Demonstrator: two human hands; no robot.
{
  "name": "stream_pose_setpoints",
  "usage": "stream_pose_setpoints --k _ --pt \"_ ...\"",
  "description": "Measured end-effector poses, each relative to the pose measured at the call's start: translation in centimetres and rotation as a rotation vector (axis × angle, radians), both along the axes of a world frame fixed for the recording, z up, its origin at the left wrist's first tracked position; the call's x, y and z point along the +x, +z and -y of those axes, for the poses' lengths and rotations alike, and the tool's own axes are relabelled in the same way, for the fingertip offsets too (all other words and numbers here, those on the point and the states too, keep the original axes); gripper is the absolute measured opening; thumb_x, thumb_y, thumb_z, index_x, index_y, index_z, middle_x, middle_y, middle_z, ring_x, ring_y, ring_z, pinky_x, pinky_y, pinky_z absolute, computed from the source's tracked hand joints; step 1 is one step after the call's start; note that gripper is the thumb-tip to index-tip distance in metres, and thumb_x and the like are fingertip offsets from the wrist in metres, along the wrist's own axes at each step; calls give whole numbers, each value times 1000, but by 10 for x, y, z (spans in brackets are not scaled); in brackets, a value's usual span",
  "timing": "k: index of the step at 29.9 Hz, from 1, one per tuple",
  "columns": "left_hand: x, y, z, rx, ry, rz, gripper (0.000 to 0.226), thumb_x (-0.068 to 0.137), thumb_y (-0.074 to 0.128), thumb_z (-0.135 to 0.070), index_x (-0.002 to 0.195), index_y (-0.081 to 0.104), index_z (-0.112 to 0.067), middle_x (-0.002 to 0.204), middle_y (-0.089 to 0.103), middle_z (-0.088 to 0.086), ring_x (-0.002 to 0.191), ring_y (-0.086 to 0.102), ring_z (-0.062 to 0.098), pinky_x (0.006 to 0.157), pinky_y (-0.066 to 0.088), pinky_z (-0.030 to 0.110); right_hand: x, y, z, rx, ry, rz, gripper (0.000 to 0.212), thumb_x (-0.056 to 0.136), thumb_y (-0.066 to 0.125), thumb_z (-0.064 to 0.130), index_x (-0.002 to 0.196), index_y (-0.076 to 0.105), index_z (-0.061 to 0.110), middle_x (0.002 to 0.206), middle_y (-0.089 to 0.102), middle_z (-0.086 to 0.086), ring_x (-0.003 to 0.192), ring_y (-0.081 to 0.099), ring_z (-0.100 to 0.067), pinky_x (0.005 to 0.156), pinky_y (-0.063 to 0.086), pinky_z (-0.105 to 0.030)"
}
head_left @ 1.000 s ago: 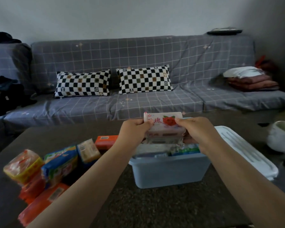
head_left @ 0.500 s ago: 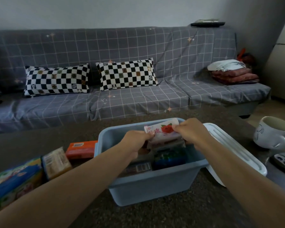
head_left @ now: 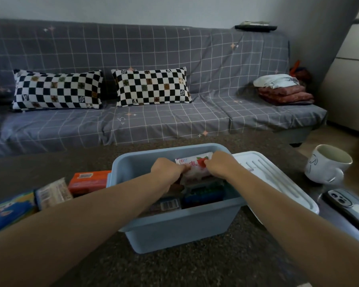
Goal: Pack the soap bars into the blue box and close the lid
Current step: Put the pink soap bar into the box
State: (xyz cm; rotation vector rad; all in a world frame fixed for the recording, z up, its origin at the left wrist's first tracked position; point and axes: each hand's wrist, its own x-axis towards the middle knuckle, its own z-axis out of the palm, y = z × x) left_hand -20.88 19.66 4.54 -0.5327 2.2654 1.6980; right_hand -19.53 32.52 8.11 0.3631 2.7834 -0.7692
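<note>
Blue box [head_left: 180, 226], perhaps half-full; soap bars [head_left: 195, 168] inside.

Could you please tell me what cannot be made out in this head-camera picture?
- Blue box contents: mostly hidden by both forearms and the near wall.
- Left hand and right hand fingertips: tucked behind the pink soap bar.
- Soap packs at left: cut off by the edge.
- Phone: cut off at right.
</note>
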Motion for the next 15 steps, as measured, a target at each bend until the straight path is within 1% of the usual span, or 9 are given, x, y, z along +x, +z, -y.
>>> stream_pose_setpoints --k 1,2,4,6,8,10,12,13,15 --pt "1 0 -1 -15 -3 -3 49 72 80 -36 99 64 2 91 71 18 82 70 32 77 60 44 1 -3 0 48 -7 -18 40 97 47 26 128 51 1 125 58 -15 115 55 -27 91 41 -31" --pt "1 0 -1 -10 -7 1 51 72 80 -36 101 64 2 91 71 18 82 70 32 76 60 44 2 -5 0 107 -8 -67 37 97 47 26 124 54 3 120 61 -13 109 58 -26 87 43 -31" --pt "2 0 -1 39 -30 14 52 74 79 -33 105 62 5 94 71 17 81 70 31 73 61 42 4 -7 -4 180 -2 -220 31 95 50 25 118 59 7 112 64 -11 99 61 -24 79 46 -31" --pt "2 2 -1 67 -29 31 55 74 79 -31 109 61 6 97 70 19 81 70 32 69 61 41 6 -6 -9 182 34 -307 29 92 55 26 114 64 11 108 67 -10 95 62 -24 79 48 -32" --pt "3 1 -1 14 -12 41 59 73 79 -37 110 59 5 99 70 20 86 70 33 74 60 41 10 -5 -11 161 68 -282 29 91 57 29 112 68 12 109 68 -10 98 62 -25 83 49 -32" --pt "3 0 -2 -51 -12 18 60 73 77 -43 108 60 3 98 70 17 87 69 30 80 59 39 13 -5 -9 133 64 -236 32 92 56 29 118 66 13 115 65 -11 102 61 -25 85 47 -32" --pt "3 0 -3 -131 -36 -26 55 77 73 -45 105 60 1 95 68 12 85 67 26 80 57 35 14 -6 -8 121 55 -216 35 93 55 28 124 62 14 119 63 -11 105 59 -25 83 44 -29" --pt "4 2 -4 -158 -54 -36 52 80 70 -44 106 60 0 92 66 10 86 65 25 79 55 33 14 -5 -8 114 55 -213 35 93 54 29 124 61 14 120 62 -11 105 59 -25 81 43 -28" --pt "8 5 -3 -148 -81 -35 51 87 62 -44 114 58 -1 86 60 7 83 59 22 79 49 31 17 -4 -9 80 53 -212 34 94 54 28 123 63 13 120 63 -12 103 59 -24 81 44 -29"
